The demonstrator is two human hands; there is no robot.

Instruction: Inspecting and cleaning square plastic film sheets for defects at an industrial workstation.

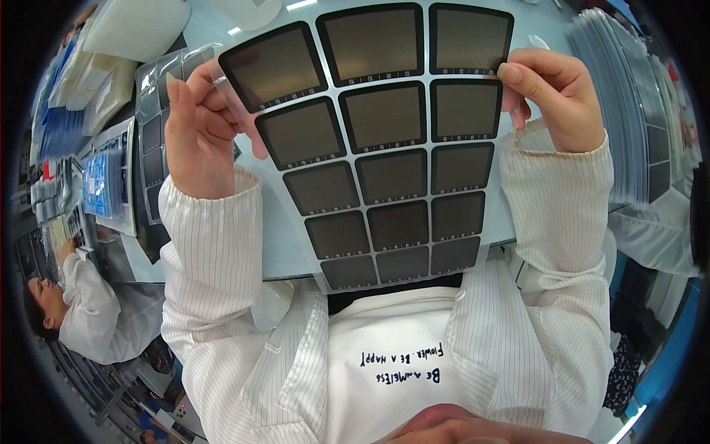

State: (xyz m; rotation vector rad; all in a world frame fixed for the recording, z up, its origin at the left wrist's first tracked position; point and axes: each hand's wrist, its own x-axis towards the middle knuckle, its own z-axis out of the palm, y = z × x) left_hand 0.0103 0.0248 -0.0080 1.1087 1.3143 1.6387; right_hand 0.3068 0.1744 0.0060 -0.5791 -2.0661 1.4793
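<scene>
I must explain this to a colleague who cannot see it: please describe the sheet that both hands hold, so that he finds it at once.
Start at the pale worktable. Above it, the left hand and right hand hold up a clear flexible sheet of dark, black-framed square panels, three across, five rows. Unlike the similar sheets lying at the left, it is lifted and fills the middle of the view.

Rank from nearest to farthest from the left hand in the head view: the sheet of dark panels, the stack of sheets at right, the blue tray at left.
1. Sheet of dark panels: held at its left edge by the left hand.
2. Blue tray: on the table to the hand's left.
3. Stack of sheets: far right, beyond the right hand.
</scene>
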